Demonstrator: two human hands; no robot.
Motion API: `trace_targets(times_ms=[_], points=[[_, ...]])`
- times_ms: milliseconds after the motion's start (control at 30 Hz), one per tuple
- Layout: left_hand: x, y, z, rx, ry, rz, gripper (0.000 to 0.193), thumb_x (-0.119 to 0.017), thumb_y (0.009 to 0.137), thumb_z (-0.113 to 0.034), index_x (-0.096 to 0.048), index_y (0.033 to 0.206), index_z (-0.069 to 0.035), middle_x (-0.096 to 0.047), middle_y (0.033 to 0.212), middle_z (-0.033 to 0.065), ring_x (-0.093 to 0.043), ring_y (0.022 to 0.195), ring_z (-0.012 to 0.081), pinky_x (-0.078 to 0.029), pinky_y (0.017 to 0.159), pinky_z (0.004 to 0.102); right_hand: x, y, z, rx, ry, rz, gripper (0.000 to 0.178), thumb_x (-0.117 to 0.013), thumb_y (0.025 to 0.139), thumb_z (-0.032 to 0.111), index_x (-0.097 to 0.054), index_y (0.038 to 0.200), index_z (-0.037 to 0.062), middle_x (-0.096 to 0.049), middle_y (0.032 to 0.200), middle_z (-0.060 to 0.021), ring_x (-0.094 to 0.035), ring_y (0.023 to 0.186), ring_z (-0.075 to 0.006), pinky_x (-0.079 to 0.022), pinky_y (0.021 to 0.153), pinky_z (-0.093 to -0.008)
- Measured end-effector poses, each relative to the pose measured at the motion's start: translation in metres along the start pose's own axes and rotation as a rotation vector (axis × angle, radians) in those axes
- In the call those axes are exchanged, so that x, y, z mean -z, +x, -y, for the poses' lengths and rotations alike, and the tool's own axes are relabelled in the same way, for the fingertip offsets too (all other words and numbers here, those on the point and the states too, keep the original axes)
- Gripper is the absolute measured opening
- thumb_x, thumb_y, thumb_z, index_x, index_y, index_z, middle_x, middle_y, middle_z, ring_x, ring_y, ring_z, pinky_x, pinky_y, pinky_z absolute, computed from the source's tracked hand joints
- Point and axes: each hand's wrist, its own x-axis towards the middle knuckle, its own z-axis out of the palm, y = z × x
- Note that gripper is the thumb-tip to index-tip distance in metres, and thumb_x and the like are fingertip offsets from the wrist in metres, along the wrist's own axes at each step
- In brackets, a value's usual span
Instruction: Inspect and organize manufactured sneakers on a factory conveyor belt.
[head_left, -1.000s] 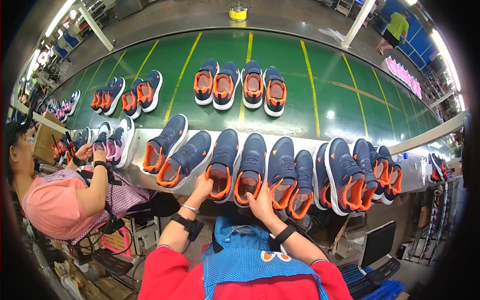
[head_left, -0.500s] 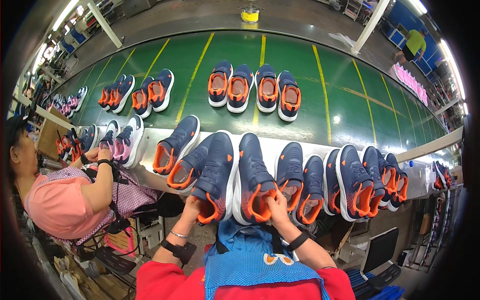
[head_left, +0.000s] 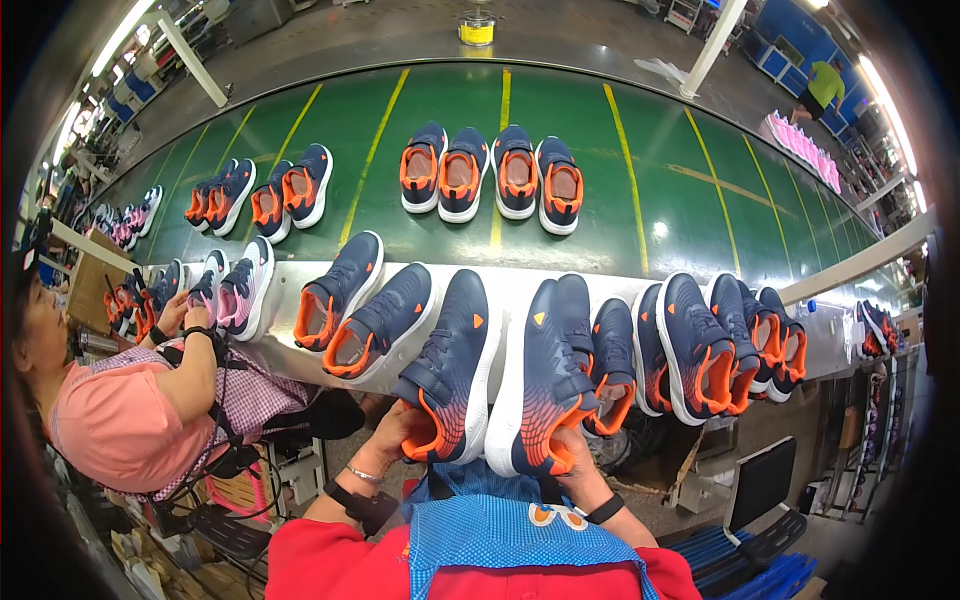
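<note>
In front of my chest I hold a pair of navy sneakers with orange linings, toes pointing away from me. My left hand (head_left: 397, 430) is closed on the heel opening of the left sneaker (head_left: 448, 365). The right sneaker (head_left: 540, 385) has my right hand (head_left: 580, 465) at its heel, fingers partly hidden by the shoe. Both tilt so that the edges of their white soles face each other, with a narrow gap between. Two like sneakers (head_left: 385, 320) sit left of the pair on the metal ledge (head_left: 285, 350); several more (head_left: 697, 350) stand to the right.
Beyond the ledge runs a green belt (head_left: 680, 220) with yellow lines, carrying navy-orange sneakers (head_left: 515, 170) and, far right, pink shoes (head_left: 803, 150). At my left a co-worker (head_left: 120, 410) handles navy-pink sneakers (head_left: 245, 290). A black chair (head_left: 760, 485) stands lower right.
Both sneakers have been turned in my hands and moved slightly apart, showing more of their sides. My right hand has shifted lower behind its shoe. The whole view has swung slightly right.
</note>
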Motion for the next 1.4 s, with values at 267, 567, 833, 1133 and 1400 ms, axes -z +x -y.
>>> trace_targets(times_ms=[267,567,833,1133,1400], points=[[-0.003,-0.028,0.033,0.085,0.198,0.002,0.049,-0.057,0.070,-0.004,-0.044,0.118,-0.003,-0.056,0.104,0.0057,-0.056,0.092,0.0167,-0.046,0.080,0.0303,0.018,-0.048,-0.007,-0.151,0.318,-0.049,0.050,-0.052,0.070,-0.002,-0.039,0.118,0.0035,-0.050,0.105,-0.0030,-0.049,0.098,-0.0145,-0.039,0.086,-0.0286],[-0.024,-0.087,0.081,-0.059,0.485,0.036,0.074,-0.052,0.065,0.011,-0.027,0.132,-0.005,-0.042,0.125,0.0090,-0.040,0.116,0.0164,-0.031,0.099,0.0303,0.056,-0.144,-0.046,-0.075,0.028,-0.113,0.072,-0.062,0.067,0.002,-0.029,0.131,0.0037,-0.047,0.120,-0.0082,-0.046,0.109,-0.0169,-0.035,0.094,-0.0288],[-0.008,-0.114,0.135,-0.249,0.898,-0.024,0.071,-0.062,0.062,0.004,-0.036,0.127,-0.007,-0.041,0.123,0.0116,-0.039,0.117,0.0235,-0.029,0.099,0.0329,0.074,-0.221,-0.076,-0.014,-0.121,-0.232,0.070,-0.063,0.066,0.001,-0.033,0.129,0.0045,-0.046,0.120,-0.0096,-0.047,0.109,-0.0180,-0.036,0.094,-0.0303],[-0.022,-0.117,0.141,-0.415,1.324,-0.033,0.071,-0.068,0.059,-0.005,-0.039,0.124,-0.007,-0.041,0.121,0.0154,-0.038,0.111,0.0328,-0.030,0.095,0.0384,0.079,-0.257,-0.090,0.060,-0.508,-0.393,0.069,-0.058,0.058,-0.003,-0.041,0.124,0.0057,-0.042,0.120,-0.0139,-0.041,0.116,-0.0263,-0.031,0.097,-0.0322],[-0.030,-0.096,0.141,-0.126,1.219,0.071,0.069,-0.057,0.062,0.000,-0.037,0.127,-0.007,-0.045,0.115,0.0168,-0.041,0.109,0.0308,-0.032,0.095,0.0354,0.073,-0.274,-0.069,0.141,-0.174,-0.623,0.056,-0.055,0.072,0.000,-0.038,0.126,0.0024,-0.046,0.121,-0.0118,-0.048,0.110,-0.0244,-0.036,0.093,-0.0317]])
